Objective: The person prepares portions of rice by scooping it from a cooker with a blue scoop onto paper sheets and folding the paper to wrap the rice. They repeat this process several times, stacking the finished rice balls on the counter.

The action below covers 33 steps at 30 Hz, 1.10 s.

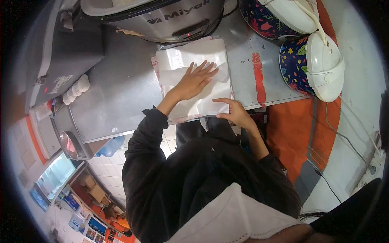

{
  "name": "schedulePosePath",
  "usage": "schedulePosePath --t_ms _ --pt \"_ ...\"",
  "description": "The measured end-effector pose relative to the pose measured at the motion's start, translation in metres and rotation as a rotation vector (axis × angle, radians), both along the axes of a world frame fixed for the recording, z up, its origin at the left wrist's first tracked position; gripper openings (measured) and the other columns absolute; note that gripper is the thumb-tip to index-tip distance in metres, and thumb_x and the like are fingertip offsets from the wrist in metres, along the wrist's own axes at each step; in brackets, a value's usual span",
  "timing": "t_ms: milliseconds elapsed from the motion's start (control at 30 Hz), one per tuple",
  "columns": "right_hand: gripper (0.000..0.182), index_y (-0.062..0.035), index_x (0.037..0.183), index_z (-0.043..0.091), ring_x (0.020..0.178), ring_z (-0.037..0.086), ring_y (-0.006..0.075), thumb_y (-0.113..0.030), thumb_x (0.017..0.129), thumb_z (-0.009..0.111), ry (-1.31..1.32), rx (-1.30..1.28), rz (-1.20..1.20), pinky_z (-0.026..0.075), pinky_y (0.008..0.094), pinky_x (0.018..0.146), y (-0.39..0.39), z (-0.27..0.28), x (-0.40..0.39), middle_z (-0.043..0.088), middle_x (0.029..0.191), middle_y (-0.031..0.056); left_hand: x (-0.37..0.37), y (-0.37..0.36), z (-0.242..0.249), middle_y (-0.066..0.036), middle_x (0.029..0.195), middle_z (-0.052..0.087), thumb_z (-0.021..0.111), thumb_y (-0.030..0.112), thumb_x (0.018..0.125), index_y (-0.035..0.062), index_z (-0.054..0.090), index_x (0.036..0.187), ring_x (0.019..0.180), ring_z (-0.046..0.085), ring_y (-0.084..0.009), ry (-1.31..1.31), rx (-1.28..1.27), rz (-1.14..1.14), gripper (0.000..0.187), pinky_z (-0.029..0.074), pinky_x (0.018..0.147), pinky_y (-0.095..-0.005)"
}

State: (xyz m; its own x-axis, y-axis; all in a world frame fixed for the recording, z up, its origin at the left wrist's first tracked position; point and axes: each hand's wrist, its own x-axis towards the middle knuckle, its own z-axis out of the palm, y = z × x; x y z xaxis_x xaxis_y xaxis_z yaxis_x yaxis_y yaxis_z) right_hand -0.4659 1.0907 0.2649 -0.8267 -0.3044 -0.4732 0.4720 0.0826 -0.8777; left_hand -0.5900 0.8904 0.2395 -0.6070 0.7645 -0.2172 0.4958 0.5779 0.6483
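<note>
A stack of white paper sheets (174,56) lies on the metal tabletop, with red print showing along its left edge. The top sheet (202,99) has a fold or an overlapping edge across its middle. My left hand (196,83) rests flat on this paper, fingers spread and pointing up and to the right. At the lower right corner of the stack is my right hand (236,112). Its index finger and thumb are apart over the paper's edge; its other fingers are partly hidden.
A silver Miyako cooker (170,20) stands behind the paper. Two floral-patterned rice cookers (296,60) with white lids are at the right. A dark grey box (69,52) and a row of white rolled items (77,90) stand left. Cables and a power strip (370,170) run along the right wall.
</note>
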Motion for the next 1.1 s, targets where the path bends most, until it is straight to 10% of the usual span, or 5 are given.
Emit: schedulePosePath --t_ms 700,800,900,967,1100 --pt "0.044 -0.0042 0.103 0.064 0.090 0.058 0.0278 0.006 0.061 0.061 0.671 0.631 -0.104 0.043 0.0347 0.084 -0.023 0.004 -0.009 0.059 0.101 0.0148 0.041 0.010 -0.020 0.001 0.143 0.038 0.034 0.031 0.096 0.0119 0.047 0.132 0.136 0.025 -0.0200 0.464 0.115 0.045 0.043 0.009 0.113 -0.0473" --pt "0.035 -0.0048 0.098 0.063 0.099 0.051 0.0294 0.002 0.064 0.061 0.878 0.846 -0.164 0.039 0.0363 0.087 -0.027 0.002 -0.038 0.053 0.105 0.0132 0.031 -0.002 -0.018 -0.005 0.139 0.042 0.035 0.034 0.096 0.0105 0.044 0.133 0.133 0.030 -0.0226 0.356 0.070 -0.090 0.045 0.014 0.111 -0.0452" --pt "0.021 -0.0042 0.095 0.054 0.097 0.052 0.0357 -0.006 0.076 0.061 0.758 0.663 -0.270 0.041 0.0402 0.082 -0.027 -0.009 -0.063 0.054 0.101 0.0163 0.001 -0.031 0.035 -0.013 0.129 0.050 0.042 0.036 0.094 0.0086 0.045 0.133 0.128 0.035 -0.0261 -0.811 0.560 0.227 0.048 0.022 0.108 -0.0430" --pt "0.016 -0.0027 0.093 0.048 0.084 0.056 0.0413 -0.013 0.085 0.058 0.560 0.590 -0.327 0.044 0.0430 0.071 -0.024 -0.022 -0.069 0.058 0.087 0.0202 -0.007 -0.050 0.049 -0.018 0.118 0.055 0.051 0.038 0.091 0.0040 0.048 0.129 0.121 0.043 -0.0276 -0.127 -0.138 -0.021 0.052 0.032 0.102 -0.0403" --pt "0.018 -0.0019 0.090 0.047 0.076 0.058 0.0436 -0.018 0.090 0.054 0.470 0.648 -0.291 0.045 0.0455 0.063 -0.022 -0.021 -0.081 0.059 0.077 0.0220 -0.020 -0.085 0.007 -0.019 0.110 0.060 0.060 0.039 0.085 -0.0023 0.055 0.119 0.106 0.054 -0.0302 0.025 -0.127 -0.220 0.053 0.040 0.094 -0.0384"
